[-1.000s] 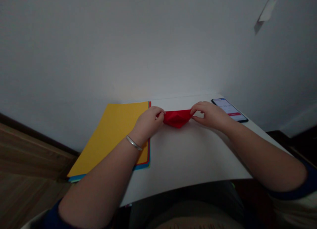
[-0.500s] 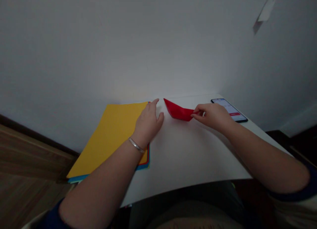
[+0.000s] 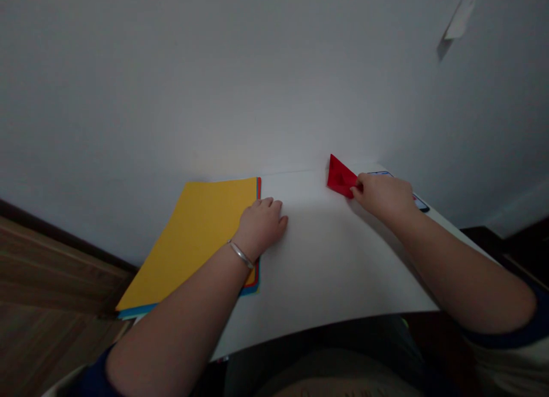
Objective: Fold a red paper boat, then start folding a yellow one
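A red folded paper boat (image 3: 340,177) is pinched at its right end between the thumb and fingers of my right hand (image 3: 381,195). Its pointed tip leans up toward the wall, and my fingers hide the held end. My left hand (image 3: 263,222) rests palm down beside the right edge of a stack of coloured paper (image 3: 201,231), holding nothing, its fingers loosely bent and the thumb a little apart. Yellow is the top sheet of that stack; red and blue edges show below it.
A phone (image 3: 422,204) lies at the right of the white table (image 3: 317,271), partly covered by my right hand. The pale wall (image 3: 274,88) stands right behind the table. A wooden panel (image 3: 51,271) is at the left, and a paper strip (image 3: 461,19) hangs on the wall.
My right hand has moved the paper boat to the right and back toward the wall, turning it. My left hand has drawn nearer to me, its fingers now more bent.
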`<state>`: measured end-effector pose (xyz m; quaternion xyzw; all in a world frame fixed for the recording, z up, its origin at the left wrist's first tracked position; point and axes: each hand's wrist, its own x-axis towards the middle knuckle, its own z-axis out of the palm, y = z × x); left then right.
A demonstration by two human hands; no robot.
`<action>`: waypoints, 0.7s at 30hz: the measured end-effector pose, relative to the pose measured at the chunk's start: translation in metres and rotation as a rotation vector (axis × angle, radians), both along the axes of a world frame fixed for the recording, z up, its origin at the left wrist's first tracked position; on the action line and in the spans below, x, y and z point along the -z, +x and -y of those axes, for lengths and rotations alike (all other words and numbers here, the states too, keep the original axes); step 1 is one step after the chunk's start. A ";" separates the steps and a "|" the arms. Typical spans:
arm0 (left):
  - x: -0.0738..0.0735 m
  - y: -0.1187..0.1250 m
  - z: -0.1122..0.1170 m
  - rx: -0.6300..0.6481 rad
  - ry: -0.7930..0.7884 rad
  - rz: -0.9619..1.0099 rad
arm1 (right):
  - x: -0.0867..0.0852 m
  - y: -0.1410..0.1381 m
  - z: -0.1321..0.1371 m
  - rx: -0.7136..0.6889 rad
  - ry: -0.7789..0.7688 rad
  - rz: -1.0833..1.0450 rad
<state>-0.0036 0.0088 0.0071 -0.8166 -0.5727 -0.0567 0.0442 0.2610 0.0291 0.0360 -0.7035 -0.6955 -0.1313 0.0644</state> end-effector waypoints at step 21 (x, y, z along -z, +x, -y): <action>0.001 -0.002 0.005 -0.011 0.010 -0.032 | 0.003 0.026 -0.015 0.159 -0.008 -0.104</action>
